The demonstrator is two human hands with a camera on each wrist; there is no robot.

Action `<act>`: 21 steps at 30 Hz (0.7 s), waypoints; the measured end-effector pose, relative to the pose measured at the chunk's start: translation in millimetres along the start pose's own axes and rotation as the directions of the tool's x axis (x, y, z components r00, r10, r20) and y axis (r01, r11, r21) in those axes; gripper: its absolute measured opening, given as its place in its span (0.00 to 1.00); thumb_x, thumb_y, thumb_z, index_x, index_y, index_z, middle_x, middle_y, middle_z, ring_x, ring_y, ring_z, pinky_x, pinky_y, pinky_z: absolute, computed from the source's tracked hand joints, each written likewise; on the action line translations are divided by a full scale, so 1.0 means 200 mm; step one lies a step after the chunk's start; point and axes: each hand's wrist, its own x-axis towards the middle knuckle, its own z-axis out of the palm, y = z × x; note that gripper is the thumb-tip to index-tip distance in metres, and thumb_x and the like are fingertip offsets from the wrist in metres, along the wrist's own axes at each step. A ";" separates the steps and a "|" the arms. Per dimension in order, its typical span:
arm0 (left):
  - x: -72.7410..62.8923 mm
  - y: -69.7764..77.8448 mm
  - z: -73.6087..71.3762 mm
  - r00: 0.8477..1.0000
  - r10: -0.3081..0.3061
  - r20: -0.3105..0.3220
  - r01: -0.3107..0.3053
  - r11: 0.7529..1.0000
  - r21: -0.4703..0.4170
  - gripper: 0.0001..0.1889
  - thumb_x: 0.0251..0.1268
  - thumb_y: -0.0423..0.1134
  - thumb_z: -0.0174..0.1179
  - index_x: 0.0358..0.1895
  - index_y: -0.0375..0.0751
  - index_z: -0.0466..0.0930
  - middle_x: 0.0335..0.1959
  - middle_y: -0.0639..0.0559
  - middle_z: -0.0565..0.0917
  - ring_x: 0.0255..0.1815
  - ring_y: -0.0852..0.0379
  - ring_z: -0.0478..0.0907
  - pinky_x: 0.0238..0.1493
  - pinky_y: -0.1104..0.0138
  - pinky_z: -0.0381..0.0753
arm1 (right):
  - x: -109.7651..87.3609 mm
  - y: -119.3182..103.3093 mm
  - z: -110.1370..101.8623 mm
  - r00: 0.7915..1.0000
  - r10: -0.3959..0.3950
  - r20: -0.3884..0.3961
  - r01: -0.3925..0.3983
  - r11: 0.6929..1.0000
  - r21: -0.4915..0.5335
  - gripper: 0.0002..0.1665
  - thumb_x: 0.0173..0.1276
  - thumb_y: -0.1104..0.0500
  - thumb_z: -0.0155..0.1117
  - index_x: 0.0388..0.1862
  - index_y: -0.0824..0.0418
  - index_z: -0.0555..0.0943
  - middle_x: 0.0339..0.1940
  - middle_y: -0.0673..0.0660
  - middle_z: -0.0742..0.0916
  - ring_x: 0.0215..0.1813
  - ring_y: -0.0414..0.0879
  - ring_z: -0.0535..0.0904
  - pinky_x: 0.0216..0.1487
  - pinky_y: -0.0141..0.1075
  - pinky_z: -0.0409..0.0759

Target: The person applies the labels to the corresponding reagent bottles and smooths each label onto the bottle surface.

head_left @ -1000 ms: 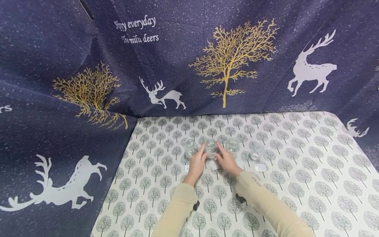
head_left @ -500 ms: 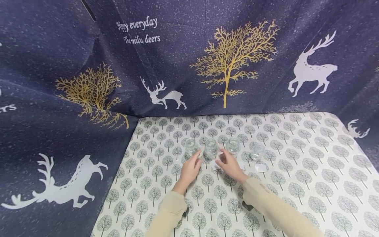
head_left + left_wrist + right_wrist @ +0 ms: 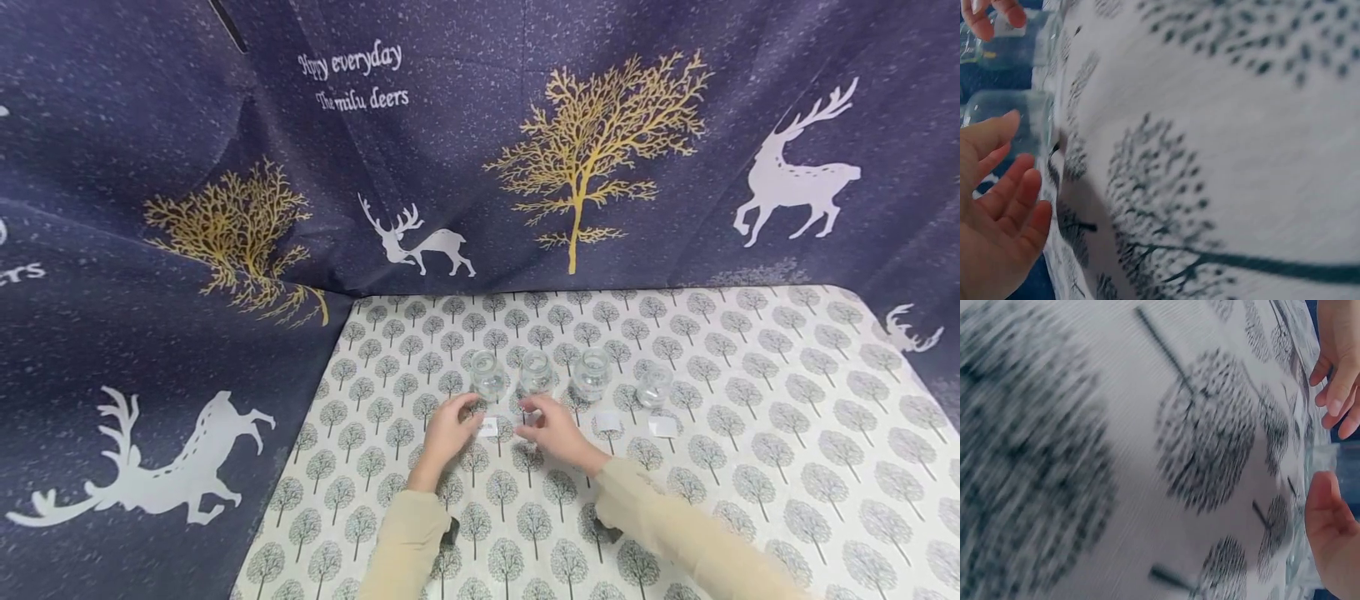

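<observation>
Several clear glass jars stand in a row on the patterned tablecloth. My left hand (image 3: 448,429) is in front of the leftmost jar (image 3: 488,377), thumb and fingers apart; whether a fingertip touches the glass is unclear. A jar (image 3: 1013,119) shows behind its loosely bent fingers in the left wrist view. My right hand (image 3: 553,429) hovers before the second jar (image 3: 536,372), with a gap between thumb and fingers. A white label card (image 3: 487,427) with small dark print lies between the hands. In the right wrist view only the right thumb (image 3: 1329,506) and nearby palm appear.
Farther right stand a third jar (image 3: 592,375) and a smaller glass jar (image 3: 655,387). White cards (image 3: 607,421) lie in front of them. A dark blue curtain (image 3: 420,150) with deer and trees hangs behind and left of the table.
Both hands have let go of the second jar and drawn back toward me. They have shifted left, the left hand to the leftmost jar. The jars stay in their row.
</observation>
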 end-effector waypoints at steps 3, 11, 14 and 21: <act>0.01 -0.01 -0.02 0.998 -0.030 0.058 0.031 0.999 -0.027 0.25 0.48 0.41 0.63 0.54 0.47 0.71 0.42 0.50 0.78 0.40 0.55 0.73 0.44 0.61 0.75 | 0.03 0.00 0.05 0.999 -0.015 0.045 0.015 1.000 -0.010 0.26 0.50 0.61 0.66 0.51 0.64 0.73 0.46 0.60 0.78 0.31 0.41 0.72 0.29 0.27 0.74; 0.02 -0.05 -0.03 0.975 -0.058 0.215 0.063 0.998 -0.016 0.25 0.44 0.41 0.66 0.50 0.46 0.72 0.35 0.54 0.74 0.33 0.59 0.67 0.37 0.68 0.69 | 0.08 -0.01 0.14 0.994 0.012 0.111 -0.010 1.000 -0.021 0.28 0.50 0.62 0.66 0.52 0.65 0.72 0.48 0.60 0.78 0.43 0.50 0.75 0.45 0.38 0.76; 0.02 -0.06 -0.02 0.970 -0.045 0.238 0.040 0.999 0.028 0.23 0.44 0.41 0.66 0.48 0.46 0.73 0.34 0.54 0.73 0.34 0.59 0.67 0.37 0.68 0.69 | 0.10 -0.01 0.17 0.992 0.015 0.127 -0.010 0.999 -0.044 0.29 0.50 0.62 0.66 0.53 0.66 0.72 0.51 0.61 0.77 0.49 0.53 0.74 0.51 0.44 0.74; 0.01 -0.07 0.00 0.971 -0.068 0.231 0.061 0.997 0.040 0.18 0.44 0.40 0.66 0.42 0.46 0.75 0.37 0.53 0.74 0.37 0.56 0.70 0.42 0.62 0.71 | 0.14 -0.02 0.21 0.992 0.001 0.126 0.031 0.968 -0.248 0.28 0.50 0.61 0.65 0.52 0.64 0.73 0.42 0.58 0.77 0.40 0.47 0.73 0.44 0.41 0.74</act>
